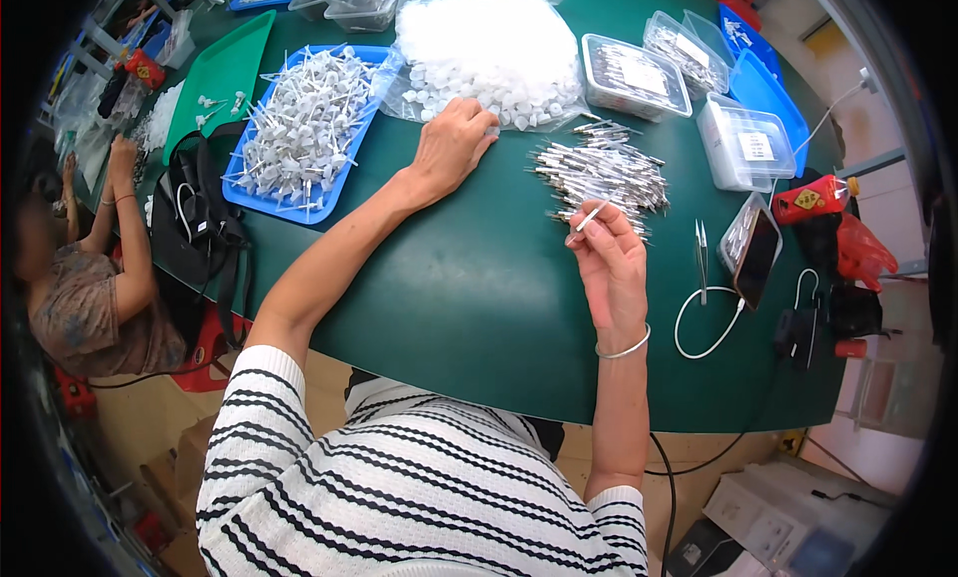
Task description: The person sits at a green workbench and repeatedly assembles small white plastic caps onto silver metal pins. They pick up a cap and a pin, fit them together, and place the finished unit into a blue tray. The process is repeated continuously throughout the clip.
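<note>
My right hand (614,263) is raised over the table, its thumb and fingers pinching a thin, pale, silvery rod (592,216). Just beyond it lies a loose heap of similar slim metal rods (604,173). At the near edge of a clear plastic bag of small white plastic caps (519,108), my left hand (456,150) rests with its fingers curled in. Whatever those fingertips hold, if anything, is hidden. Left of that hand, a blue tray (233,190) carries a pile of white caps fitted on rods (309,128).
Lidded clear boxes of rods (636,76) stand at the back right. Tweezers (702,258), a phone (758,258) and a white cable (684,322) lie to the right. A black bag (195,213) and green tray (225,73) are at left, beside another person (100,297).
</note>
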Tool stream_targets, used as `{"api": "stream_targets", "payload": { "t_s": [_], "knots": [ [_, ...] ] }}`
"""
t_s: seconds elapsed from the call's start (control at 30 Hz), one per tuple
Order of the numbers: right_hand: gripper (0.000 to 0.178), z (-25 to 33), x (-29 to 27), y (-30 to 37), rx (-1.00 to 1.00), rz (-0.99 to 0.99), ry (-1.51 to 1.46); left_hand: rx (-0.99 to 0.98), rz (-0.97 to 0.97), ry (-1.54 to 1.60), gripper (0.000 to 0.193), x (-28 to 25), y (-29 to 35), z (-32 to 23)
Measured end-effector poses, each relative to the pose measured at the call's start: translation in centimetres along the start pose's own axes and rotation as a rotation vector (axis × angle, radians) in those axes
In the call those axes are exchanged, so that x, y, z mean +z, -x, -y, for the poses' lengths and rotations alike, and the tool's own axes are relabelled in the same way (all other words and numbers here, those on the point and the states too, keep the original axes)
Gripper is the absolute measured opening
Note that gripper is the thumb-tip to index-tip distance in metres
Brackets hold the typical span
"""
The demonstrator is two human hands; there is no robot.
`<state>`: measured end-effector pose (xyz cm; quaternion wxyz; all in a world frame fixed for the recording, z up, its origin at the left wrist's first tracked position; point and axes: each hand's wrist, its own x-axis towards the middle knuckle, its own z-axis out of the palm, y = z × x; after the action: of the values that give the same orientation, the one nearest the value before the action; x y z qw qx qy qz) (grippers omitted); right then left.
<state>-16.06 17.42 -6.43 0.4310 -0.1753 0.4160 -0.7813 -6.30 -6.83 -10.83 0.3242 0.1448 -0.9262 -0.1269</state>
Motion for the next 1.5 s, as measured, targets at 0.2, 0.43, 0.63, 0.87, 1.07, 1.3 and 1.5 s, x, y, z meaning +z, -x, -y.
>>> {"api": "stream_targets", "payload": {
  "t_s": [0.2,0.43,0.63,0.87,1.07,1.3,1.5],
  "knots": [
    [0.017,-0.5,0.0,0.3,-0.013,-0.001,0.008,-0.032,0.100,0.491,0.019,-3.2,2.6,-5.2],
    [0.015,-1.6,1.3,0.6,-0.053,-0.004,0.070,-0.573,0.386,1.152,0.020,-4.5,4.9,-8.4],
    [0.016,-2.0,2.0,0.8,-0.150,-0.043,0.183,-0.740,0.385,1.410,0.026,-4.6,5.1,-8.8],
    [0.015,-2.5,2.4,1.0,-0.248,-0.038,0.291,-0.815,0.472,1.463,0.029,-4.7,5.3,-8.3],
    [0.014,-2.8,2.5,1.1,-0.284,-0.039,0.386,-0.820,0.490,1.556,0.034,-5.0,5.1,-8.5],
    [0.013,-2.7,2.6,1.3,-0.300,-0.056,0.447,-0.861,0.520,1.571,0.036,-5.5,4.9,-8.6],
    [0.013,-2.8,2.7,1.3,-0.314,-0.051,0.460,-0.852,0.537,1.586,0.040,-5.3,5.0,-8.4]
  ]
}}
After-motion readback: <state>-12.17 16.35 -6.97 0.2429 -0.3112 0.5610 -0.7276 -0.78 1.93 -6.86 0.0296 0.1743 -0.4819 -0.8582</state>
